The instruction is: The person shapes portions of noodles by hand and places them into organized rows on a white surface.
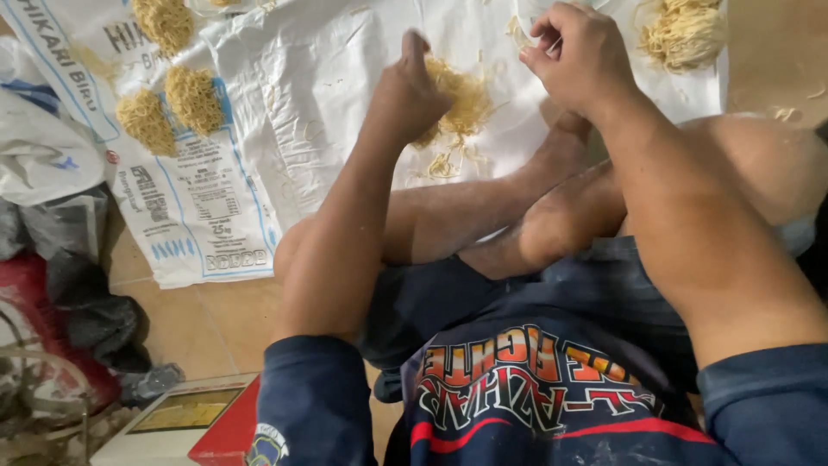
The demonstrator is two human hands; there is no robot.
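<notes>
Head view: left hand (405,91) clamps its fingers on a noodle clump (461,99); right hand (578,56) pinches fingertips together on strands above a white sack (319,78).

Home floor workspace, tiled floor (216,324), spread sacks (302,103), noodle nests (194,99)

Seated person's left hand (407,91) grips a clump of yellow noodles (461,103) on a white woven sack (319,78); right hand (576,56) pinches strands beside it; three noodle nests (172,95) lie left
</notes>
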